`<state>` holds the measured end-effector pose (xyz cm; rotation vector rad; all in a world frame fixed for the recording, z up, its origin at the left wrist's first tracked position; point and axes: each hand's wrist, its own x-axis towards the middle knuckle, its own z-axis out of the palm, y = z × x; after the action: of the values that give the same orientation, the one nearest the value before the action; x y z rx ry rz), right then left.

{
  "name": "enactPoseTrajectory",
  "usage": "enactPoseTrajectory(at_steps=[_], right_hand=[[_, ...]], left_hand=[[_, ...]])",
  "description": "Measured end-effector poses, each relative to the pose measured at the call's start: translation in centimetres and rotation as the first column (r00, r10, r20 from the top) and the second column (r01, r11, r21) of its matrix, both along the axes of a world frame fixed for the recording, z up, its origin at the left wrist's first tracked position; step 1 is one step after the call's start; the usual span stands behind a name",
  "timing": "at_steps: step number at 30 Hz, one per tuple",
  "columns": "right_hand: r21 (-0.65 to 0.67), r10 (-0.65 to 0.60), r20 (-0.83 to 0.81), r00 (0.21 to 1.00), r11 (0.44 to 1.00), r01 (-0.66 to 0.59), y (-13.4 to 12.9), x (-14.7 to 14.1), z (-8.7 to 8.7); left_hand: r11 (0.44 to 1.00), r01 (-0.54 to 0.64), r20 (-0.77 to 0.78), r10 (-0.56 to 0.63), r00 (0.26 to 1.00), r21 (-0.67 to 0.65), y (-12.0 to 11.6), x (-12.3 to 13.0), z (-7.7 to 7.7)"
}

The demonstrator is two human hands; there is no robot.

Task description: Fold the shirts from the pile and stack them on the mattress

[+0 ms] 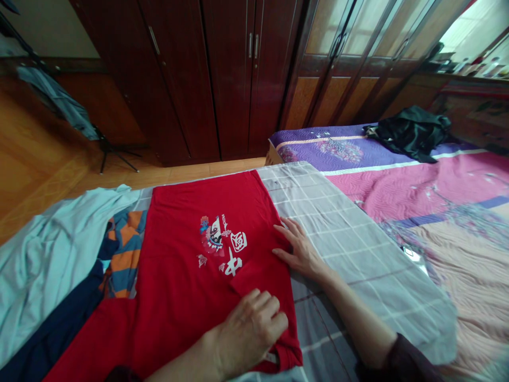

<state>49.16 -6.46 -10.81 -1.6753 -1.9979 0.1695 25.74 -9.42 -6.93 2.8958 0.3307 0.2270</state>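
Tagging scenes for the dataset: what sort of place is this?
Likely a bedroom: dark wooden wardrobe, purple and pink bedspread, and a red shirt spread out flat.

Matt cloth shirt (pixel 178 265), glossy wooden wardrobe (pixel 234 95), textured quilted-cloth bedspread (pixel 397 191)

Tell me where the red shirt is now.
In the head view, the red shirt lies centre-left on the grey cloth, beside the striped garment, its right edge under the right hand.

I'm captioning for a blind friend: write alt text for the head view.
A printed red shirt lies on gray checked cloth, a person's right hand spread at its edge, left hand curled over it. Other clothes lie alongside; dark wardrobes stand beyond.
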Motion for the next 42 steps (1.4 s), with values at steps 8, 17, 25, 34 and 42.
enactPoseTrajectory(at_steps=[8, 17, 25, 34, 42], right_hand=[[0.081, -0.089, 0.074, 0.993, 0.993, 0.083, -0.6, -1.3, 0.4], [-0.009, 0.077, 0.254, 0.964, 0.997, -0.077, -1.6, -5.2, 1.5], [-0.116, 0.269, 0.286, 0.92, 0.962, -0.245, -2.5, -6.9, 0.1], [0.007, 0.3, 0.339, 0.892, 0.947, -0.321, 0.7, -8.7, -0.6], [-0.086, 0.712, 0.12, 0.692, 0.702, -0.707, -1.7, -15.8, 3.4]], left_hand=[[0.984, 0.175, 0.057, -0.177, 0.982, 0.042, -1.6, 0.3, -0.9], [0.977, 0.211, 0.058, -0.212, 0.976, 0.011, -1.5, 0.2, -1.9], [0.967, 0.235, 0.14, -0.247, 0.959, 0.098, -1.8, 0.2, -2.6], [0.998, 0.031, 0.033, -0.033, 0.999, 0.06, -2.3, -4.5, 3.8], [0.368, -0.929, 0.065, 0.927, 0.369, 0.037, -0.4, -21.0, 6.0]])
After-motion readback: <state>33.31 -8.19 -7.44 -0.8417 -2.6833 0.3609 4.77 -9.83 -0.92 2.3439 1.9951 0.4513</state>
